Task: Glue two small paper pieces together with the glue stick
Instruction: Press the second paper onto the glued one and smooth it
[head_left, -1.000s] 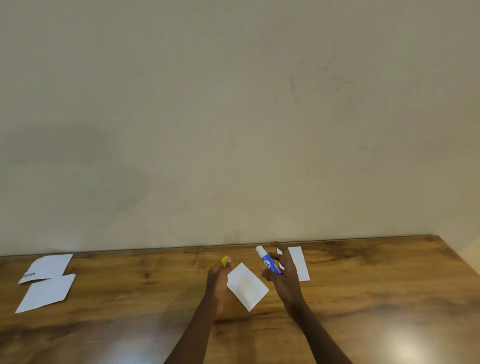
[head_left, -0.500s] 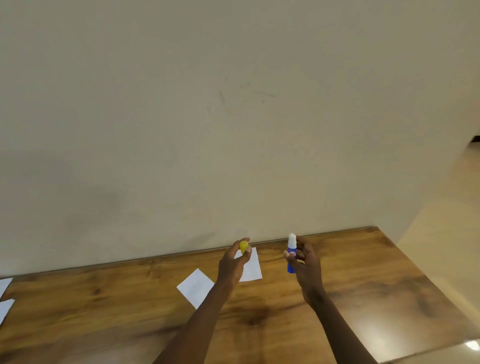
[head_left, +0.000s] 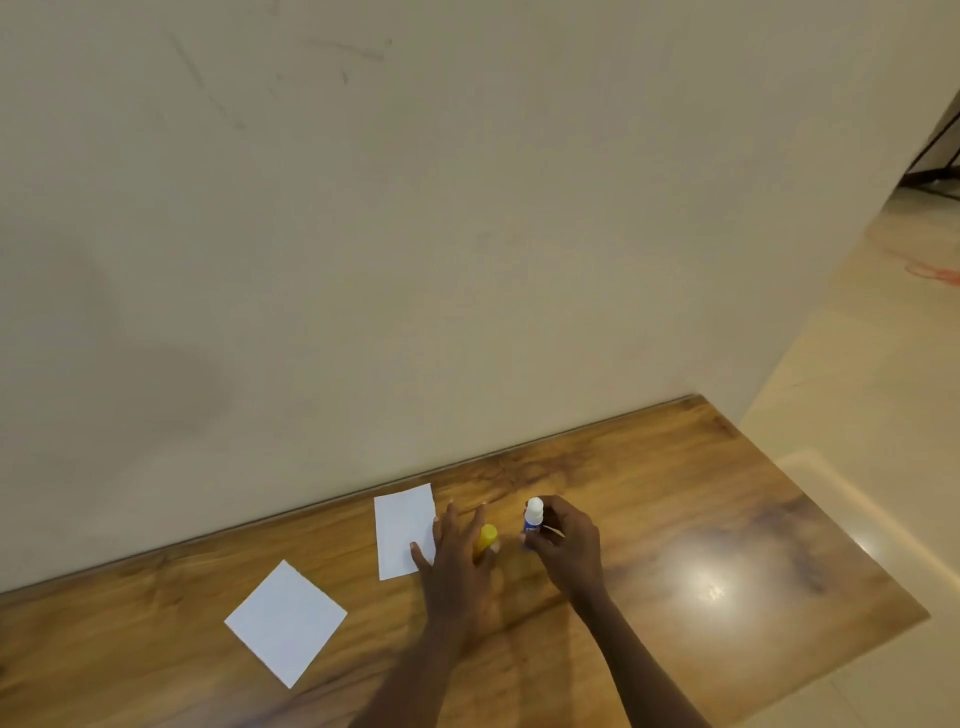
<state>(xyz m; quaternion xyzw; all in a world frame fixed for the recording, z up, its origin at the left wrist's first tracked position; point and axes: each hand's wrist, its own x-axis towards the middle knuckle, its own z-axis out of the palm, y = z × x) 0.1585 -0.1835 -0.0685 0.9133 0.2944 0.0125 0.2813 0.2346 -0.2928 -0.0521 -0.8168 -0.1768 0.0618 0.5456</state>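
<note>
Head view. The right hand (head_left: 563, 540) is curled around a small blue glue stick with a white exposed tip (head_left: 533, 517), gripping the blue barrel between thumb and fingers and holding it upright, tip uppermost, just above the wooden bench with a dark, glossy grain (head_left: 675, 519). Whether the base of the glue stick touches the bench cannot be told. The left hand (head_left: 457, 556) lies palm down and spread, its fingers extended toward the wall. A small yellow cap (head_left: 487, 536) sits between the fingers at the side nearest the glue stick; whether it is pinched or merely lying against them cannot be told. The thumb and the edge of the left hand overlap the near right corner of a white rectangular paper piece (head_left: 404, 530), which lies flat on the bench just left of the glue stick, its long side running toward the wall. A second white paper piece, roughly square and turned corner-on (head_left: 285, 622), lies flat on the bench well to the left of the glue stick and nearer the camera, apart from both hands. A plain beige wall (head_left: 415, 260) rises directly behind the bench. To the right of the glue stick, beyond the bench edge, pale floor tiles (head_left: 883, 364) are visible.
</note>
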